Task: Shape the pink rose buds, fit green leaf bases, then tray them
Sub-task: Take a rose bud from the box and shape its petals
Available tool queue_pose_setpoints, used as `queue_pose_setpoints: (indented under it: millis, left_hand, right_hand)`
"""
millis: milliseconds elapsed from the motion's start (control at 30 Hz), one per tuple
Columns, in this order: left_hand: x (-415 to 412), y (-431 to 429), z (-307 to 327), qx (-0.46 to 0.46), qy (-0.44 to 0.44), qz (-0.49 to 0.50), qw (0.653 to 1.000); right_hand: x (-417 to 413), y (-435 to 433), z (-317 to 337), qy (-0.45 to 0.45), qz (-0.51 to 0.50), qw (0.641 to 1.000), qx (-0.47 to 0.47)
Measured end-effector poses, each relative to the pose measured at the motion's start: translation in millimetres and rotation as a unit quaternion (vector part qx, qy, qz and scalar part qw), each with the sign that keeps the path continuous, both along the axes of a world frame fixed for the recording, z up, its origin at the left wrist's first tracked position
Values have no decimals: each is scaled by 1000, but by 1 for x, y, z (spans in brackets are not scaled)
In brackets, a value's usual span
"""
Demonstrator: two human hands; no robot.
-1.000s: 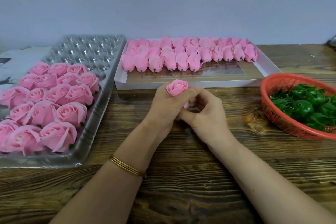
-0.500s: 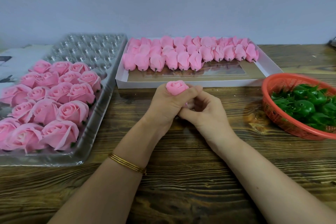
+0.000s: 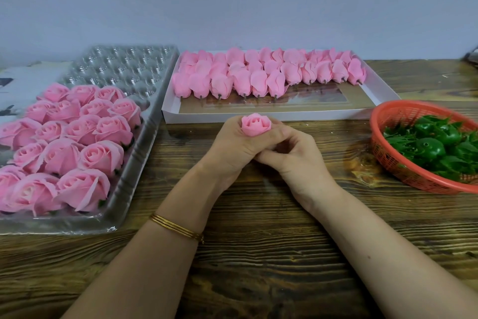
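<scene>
1 rose bud [image 3: 256,125] gripped in left hand [image 3: 234,149], right hand [image 3: 293,157] curled alongside, hold unclear

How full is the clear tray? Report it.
Partly full: finished roses fill the near cups of the clear tray; far cups sit empty.

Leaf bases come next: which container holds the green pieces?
The round red plastic basket on the right; the clear plastic tray and white cardboard box hold pink roses.

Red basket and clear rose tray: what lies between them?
Head view: the left hand grips a pink bud, the right hand curled just beneath; bare wooden table around them.
</scene>
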State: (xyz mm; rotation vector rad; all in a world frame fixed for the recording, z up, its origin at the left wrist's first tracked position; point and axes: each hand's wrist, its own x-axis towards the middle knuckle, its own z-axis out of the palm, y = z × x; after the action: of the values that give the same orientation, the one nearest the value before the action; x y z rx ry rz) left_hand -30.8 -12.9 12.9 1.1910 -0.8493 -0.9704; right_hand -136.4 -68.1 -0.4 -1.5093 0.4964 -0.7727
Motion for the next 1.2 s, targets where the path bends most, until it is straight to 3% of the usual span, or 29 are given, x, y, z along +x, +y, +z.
queue_pose_setpoints:
  millis: [467,633,767,1200]
  left_hand:
    - [2,1,-5,-4,-46,-31,998]
    - [-2,-2,-9,-19,-76,44,996]
    - [0,-5,-12,-50,-177,104,977]
    - [-5,-3,-15,-17,-231,56,971]
  right_hand:
    - [-2,-1,3,44,-21,998,-47]
    - [-2,-6,1,35,-39,996,69]
    - [-3,-13,6,-26,-86,979,183]
    - [-3,-7,6,-22,-59,984,166]
